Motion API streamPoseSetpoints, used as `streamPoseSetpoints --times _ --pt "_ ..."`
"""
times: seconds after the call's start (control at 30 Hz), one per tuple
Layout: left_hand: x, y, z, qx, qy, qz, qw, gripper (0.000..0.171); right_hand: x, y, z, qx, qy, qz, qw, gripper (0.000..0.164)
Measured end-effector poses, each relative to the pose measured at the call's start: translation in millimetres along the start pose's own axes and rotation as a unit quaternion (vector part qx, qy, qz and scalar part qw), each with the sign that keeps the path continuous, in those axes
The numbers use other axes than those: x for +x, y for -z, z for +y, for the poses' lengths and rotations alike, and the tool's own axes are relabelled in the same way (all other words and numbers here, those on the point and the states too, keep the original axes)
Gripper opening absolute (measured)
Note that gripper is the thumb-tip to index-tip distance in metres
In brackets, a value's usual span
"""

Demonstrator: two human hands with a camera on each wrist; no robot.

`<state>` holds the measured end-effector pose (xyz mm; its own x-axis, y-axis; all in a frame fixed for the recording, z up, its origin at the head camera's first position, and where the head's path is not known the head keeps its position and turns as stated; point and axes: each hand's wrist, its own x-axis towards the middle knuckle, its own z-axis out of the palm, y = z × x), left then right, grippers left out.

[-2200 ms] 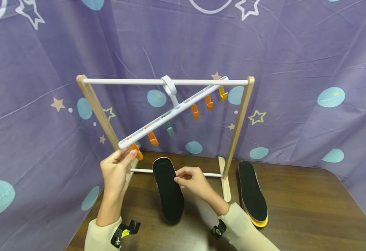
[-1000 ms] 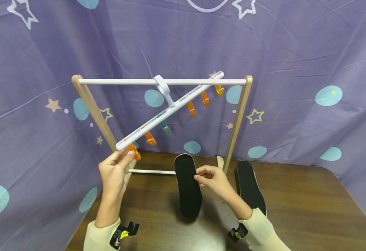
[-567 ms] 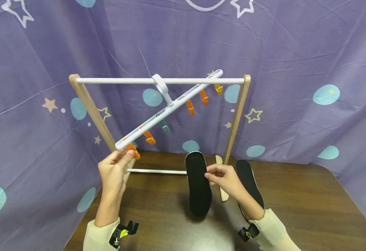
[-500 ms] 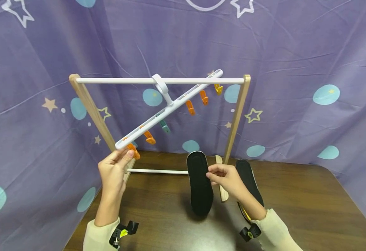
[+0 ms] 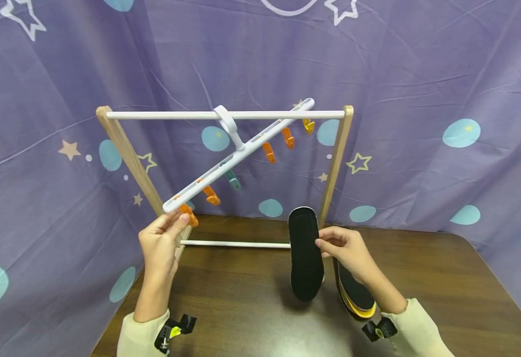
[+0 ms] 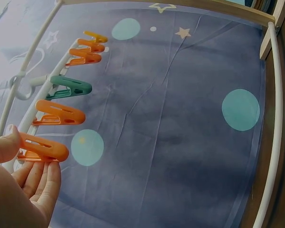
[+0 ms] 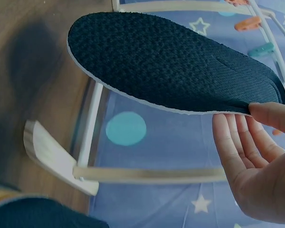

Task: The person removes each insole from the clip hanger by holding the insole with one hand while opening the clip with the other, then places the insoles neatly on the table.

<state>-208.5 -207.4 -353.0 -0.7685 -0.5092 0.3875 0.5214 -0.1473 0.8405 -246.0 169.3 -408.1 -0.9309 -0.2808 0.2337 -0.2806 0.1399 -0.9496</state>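
My left hand [image 5: 160, 245] pinches the orange clip [image 6: 43, 147] at the near left end of a white clip hanger [image 5: 238, 153]. In the left wrist view the thumb presses one side of that clip and the fingertips the other. My right hand [image 5: 347, 250] pinches a black shoe insole [image 5: 306, 255] by its right edge, thumb in front and fingers behind. The insole hangs upright above the table, and its pale rim shows in the right wrist view. More clips line the hanger: orange ones, a green clip [image 6: 71, 87] and a yellow clip [image 5: 308, 126].
The hanger hooks over the top white rod [image 5: 162, 115] of a wooden-sided rack [image 5: 336, 168]. Behind my right forearm, another black insole with yellow layers beneath [image 5: 358, 297] lies on the brown table [image 5: 225, 292]. A purple patterned curtain [image 5: 403, 99] stands behind.
The right hand has carried the insole to the right, away from the clips, and slightly up. The left hand keeps its pinch on the orange clip. The head view has shifted a little.
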Motion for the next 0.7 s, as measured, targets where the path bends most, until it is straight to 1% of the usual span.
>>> streamPoseSetpoints --times 0.23,0.37,0.5,0.63,0.7 --pt "0.6 -0.1 -1.2 0.009 -0.002 0.000 1.0000 0.009 -8 25 -6 -0.013 -0.013 0.023 1.000 0.025" --pt "1.3 -1.6 -0.8 0.013 -0.007 -0.008 0.9999 0.013 -13 40 -10 -0.026 -0.025 0.038 0.999 0.029" --pt "1.2 -1.9 0.2 0.005 -0.008 -0.009 0.9999 0.012 -15 52 -11 -0.013 -0.034 0.048 0.998 0.030" --pt "-1.1 -0.9 1.1 0.003 0.002 -0.006 1.0000 0.010 -20 62 -11 -0.009 -0.045 0.056 0.997 0.026" --pt "-2.6 0.0 1.2 0.011 0.007 -0.002 0.9999 0.011 -23 65 -10 -0.015 -0.052 0.056 0.997 0.026"
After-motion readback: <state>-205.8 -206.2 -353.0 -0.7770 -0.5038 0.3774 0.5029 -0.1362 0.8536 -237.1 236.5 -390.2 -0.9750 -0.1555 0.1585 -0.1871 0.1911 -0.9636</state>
